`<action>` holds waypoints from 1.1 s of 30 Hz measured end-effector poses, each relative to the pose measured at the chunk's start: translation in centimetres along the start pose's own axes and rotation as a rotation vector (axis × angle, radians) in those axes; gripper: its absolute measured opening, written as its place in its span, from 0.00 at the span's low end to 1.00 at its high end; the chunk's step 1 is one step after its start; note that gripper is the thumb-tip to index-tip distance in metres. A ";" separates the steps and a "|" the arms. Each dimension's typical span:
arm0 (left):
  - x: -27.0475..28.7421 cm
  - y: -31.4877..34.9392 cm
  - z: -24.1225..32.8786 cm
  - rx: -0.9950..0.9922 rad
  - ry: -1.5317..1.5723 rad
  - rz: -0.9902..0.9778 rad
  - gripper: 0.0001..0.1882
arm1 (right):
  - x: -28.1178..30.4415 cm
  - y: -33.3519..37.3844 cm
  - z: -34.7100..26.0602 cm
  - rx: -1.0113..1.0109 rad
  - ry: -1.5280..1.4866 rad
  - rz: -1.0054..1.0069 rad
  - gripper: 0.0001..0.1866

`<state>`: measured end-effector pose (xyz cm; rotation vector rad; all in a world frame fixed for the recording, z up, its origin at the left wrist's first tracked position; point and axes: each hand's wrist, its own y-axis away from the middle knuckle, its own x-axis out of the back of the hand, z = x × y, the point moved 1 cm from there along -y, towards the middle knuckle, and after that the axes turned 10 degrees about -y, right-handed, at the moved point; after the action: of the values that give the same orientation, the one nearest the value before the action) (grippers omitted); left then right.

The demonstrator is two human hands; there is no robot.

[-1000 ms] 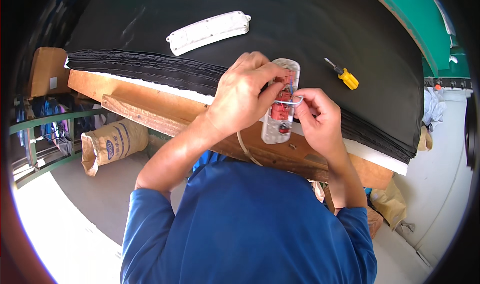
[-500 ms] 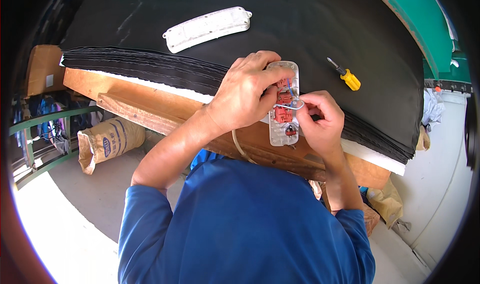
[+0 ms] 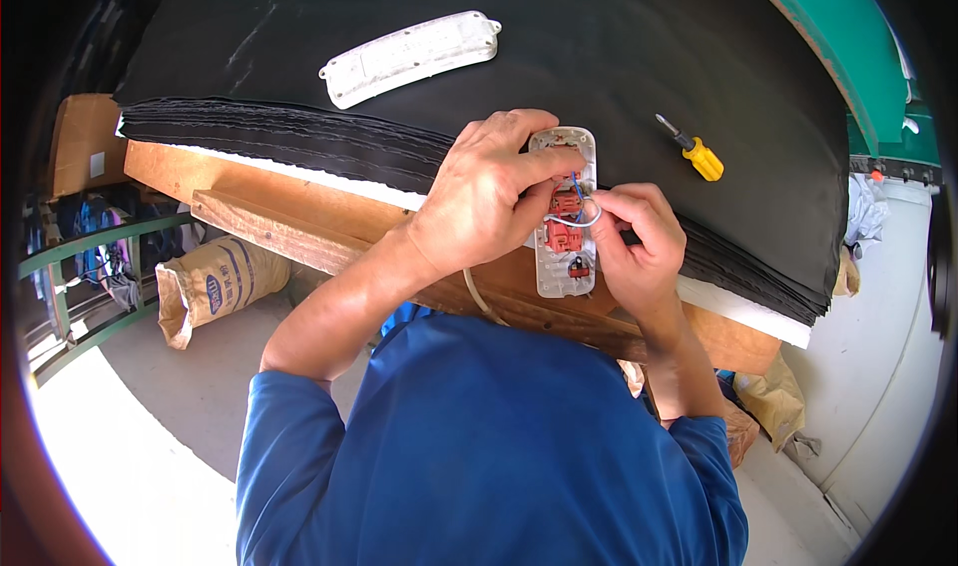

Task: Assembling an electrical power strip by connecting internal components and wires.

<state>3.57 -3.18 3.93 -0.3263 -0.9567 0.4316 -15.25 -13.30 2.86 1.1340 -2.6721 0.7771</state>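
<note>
An opened power strip (image 3: 548,272), a pale grey casing with red socket parts and a small dark switch, stands over the near edge of the stacked black sheets. My left hand (image 3: 483,189) is closed on its left side, with the fingers reaching over the upper red parts. Between the thumb and forefinger of my right hand (image 3: 639,242) is a thin white wire (image 3: 577,225) that loops out of the casing. A blue wire (image 3: 576,182) runs near my left fingertips. Beneath my left wrist hangs a pale cable (image 3: 479,291).
The strip's white cover (image 3: 411,59) lies farther back on the black sheets (image 3: 559,57). To the right rests a yellow-handled screwdriver (image 3: 691,149). A wooden beam (image 3: 279,229) runs along the bench front. A paper sack (image 3: 235,282) and a cardboard box (image 3: 88,147) are at left.
My right fingertips have moved slightly up along the casing with the white wire, whose loop now bends higher. My left hand keeps its hold, and the casing has shifted a little.
</note>
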 end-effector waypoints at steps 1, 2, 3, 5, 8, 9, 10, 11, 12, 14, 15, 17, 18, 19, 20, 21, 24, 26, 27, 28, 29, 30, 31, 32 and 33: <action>0.1 0.0 -0.1 0.007 0.028 -0.018 0.19 | 0.0 0.1 0.0 0.004 0.005 -0.005 0.09; 0.3 0.0 -0.1 0.014 0.057 -0.038 0.19 | 0.0 0.1 -0.1 0.005 0.005 -0.004 0.09; 0.4 0.0 -0.1 0.013 0.056 -0.037 0.19 | -0.1 0.0 -0.3 0.011 -0.003 -0.005 0.09; 0.8 0.0 0.2 0.071 0.153 -0.053 0.17 | -0.2 0.0 -0.3 0.017 -0.013 -0.005 0.09; 1.1 -0.2 1.8 -0.037 -0.061 -0.040 0.14 | -0.3 0.0 -0.2 0.031 -0.020 0.000 0.09; 0.9 -0.2 2.0 -0.048 -0.084 -0.057 0.12 | -0.5 0.1 -0.2 0.024 -0.035 0.010 0.09; 1.0 -0.3 2.1 -0.049 -0.085 -0.058 0.12 | -0.5 0.1 -0.2 0.016 -0.050 0.020 0.09; 1.1 -0.5 2.3 -0.077 -0.136 -0.073 0.12 | -0.5 0.1 -0.2 0.016 -0.051 0.023 0.09; 1.2 -0.6 2.5 -0.102 -0.188 -0.087 0.11 | -0.6 0.2 -0.3 0.031 -0.026 0.023 0.09; 1.0 -0.6 3.2 -0.121 -0.229 -0.085 0.11 | -0.5 0.2 -0.3 0.047 -0.004 0.025 0.10; 0.8 -0.6 3.4 -0.141 -0.268 -0.082 0.10 | -0.5 0.2 -0.2 0.089 0.031 0.022 0.11; 0.6 -0.7 3.6 -0.142 -0.254 -0.060 0.10 | -0.3 0.0 -0.2 0.130 0.066 0.024 0.11; 0.5 -0.6 3.6 -0.139 -0.241 -0.035 0.10 | -0.2 -0.2 -0.3 0.153 0.083 0.007 0.12; 0.3 -0.5 3.6 -0.141 -0.241 -0.037 0.10 | -0.1 -0.5 -0.4 0.176 0.099 -0.010 0.12; 0.1 -0.5 3.4 -0.156 -0.229 -0.025 0.10 | 0.1 -0.7 -0.5 0.176 0.099 -0.007 0.12; -0.1 -0.5 3.2 -0.169 -0.217 -0.013 0.11 | 0.4 -1.1 -0.6 0.169 0.103 -0.058 0.12; -0.4 -0.3 2.9 -0.245 -0.257 -0.038 0.15 | 0.8 -1.7 -0.9 0.163 0.117 -0.133 0.12; -0.8 0.1 2.8 -0.248 -0.261 -0.006 0.15 | 0.9 -2.0 -0.7 0.162 0.129 -0.157 0.12; -0.9 0.3 2.8 -0.248 -0.265 0.024 0.15 | 0.9 -2.2 -0.5 0.190 0.142 -0.166 0.12; -1.0 0.3 2.7 -0.247 -0.266 0.023 0.15 | 0.8 -2.3 -0.4 0.219 0.155 -0.174 0.13; -1.0 0.3 2.7 -0.237 -0.241 0.039 0.14 | 0.7 -2.3 -0.5 0.218 0.153 -0.174 0.13; -1.1 0.3 2.6 -0.227 -0.218 0.055 0.13 | 0.6 -2.4 -0.6 0.187 0.146 -0.161 0.12; -1.2 0.5 2.5 -0.226 -0.219 0.056 0.13 | 0.5 -2.6 -0.7 0.156 0.140 -0.148 0.12; -1.3 0.7 2.3 -0.208 -0.152 0.065 0.12 | 0.5 -2.7 -0.7 0.157 0.139 -0.149 0.12; -1.3 0.8 2.2 -0.190 -0.085 0.073 0.10 | 0.5 -2.9 -0.7 0.121 0.128 -0.162 0.11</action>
<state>0.91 -2.94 3.86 -0.5199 -1.0740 0.4250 -13.64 -14.96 4.78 1.2643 -2.4235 0.9575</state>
